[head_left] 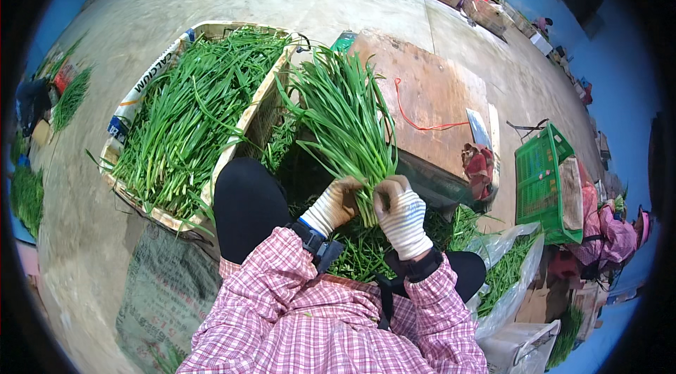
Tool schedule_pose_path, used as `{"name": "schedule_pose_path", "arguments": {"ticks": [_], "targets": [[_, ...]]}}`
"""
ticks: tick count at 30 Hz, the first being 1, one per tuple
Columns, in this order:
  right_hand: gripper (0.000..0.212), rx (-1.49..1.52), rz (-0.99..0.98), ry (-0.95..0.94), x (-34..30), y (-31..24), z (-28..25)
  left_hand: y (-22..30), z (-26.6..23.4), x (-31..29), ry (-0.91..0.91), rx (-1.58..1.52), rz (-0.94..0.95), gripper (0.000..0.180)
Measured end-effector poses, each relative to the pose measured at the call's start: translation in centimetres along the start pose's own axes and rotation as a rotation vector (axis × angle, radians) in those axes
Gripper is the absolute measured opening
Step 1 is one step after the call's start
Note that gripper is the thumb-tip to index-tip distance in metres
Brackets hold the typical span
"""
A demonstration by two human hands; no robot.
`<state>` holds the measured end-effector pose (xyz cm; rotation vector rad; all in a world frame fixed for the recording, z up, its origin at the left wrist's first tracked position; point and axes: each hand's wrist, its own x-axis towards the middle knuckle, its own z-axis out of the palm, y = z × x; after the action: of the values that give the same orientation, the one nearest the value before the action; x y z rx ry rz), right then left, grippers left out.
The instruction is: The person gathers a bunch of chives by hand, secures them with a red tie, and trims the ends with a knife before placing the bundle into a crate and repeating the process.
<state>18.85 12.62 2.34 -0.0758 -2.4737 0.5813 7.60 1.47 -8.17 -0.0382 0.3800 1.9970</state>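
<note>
Both my hands wear cream work gloves with striped cuffs and meet in front of my lap. My left hand (334, 206) closes around the pale lower stems of a bunch of garlic chives (345, 110). At the same stem ends my right hand (401, 213) is closed too, its thumb and fingers pinching the stems from the right. The long green leaves fan out upward and away from me. Left of the bunch, more loose chives (201, 106) fill a large pale crate (246, 124). Trimmings (359, 254) lie below my hands, between my knees.
A wooden board (429, 92) beyond my right hand carries a red string (415, 123), a flat metal blade (479, 128) and a reddish rag (479, 166). Farther right are a green crate (546, 184), a clear bag of greens (510, 265) and a seated person (609, 233). A dark sack (165, 296) lies lower left.
</note>
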Motion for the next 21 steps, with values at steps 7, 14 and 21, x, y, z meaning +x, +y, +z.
{"name": "schedule_pose_path", "arguments": {"ticks": [7, 14, 21], "targets": [[0.019, 0.121, -0.119, -0.051, -1.0, -0.9, -0.3, -1.7, 4.0, 0.1, 0.271, 0.385, 0.276, 0.032], [0.029, 0.345, 0.310, -0.255, -2.2, 0.5, -6.5, -0.6, 3.4, -0.4, 0.097, 0.194, 0.086, 0.036], [0.043, 0.520, 0.556, -0.066, -1.6, 4.7, -0.9, -0.5, 2.1, -0.1, 0.001, 0.147, 0.021, 0.037]]}}
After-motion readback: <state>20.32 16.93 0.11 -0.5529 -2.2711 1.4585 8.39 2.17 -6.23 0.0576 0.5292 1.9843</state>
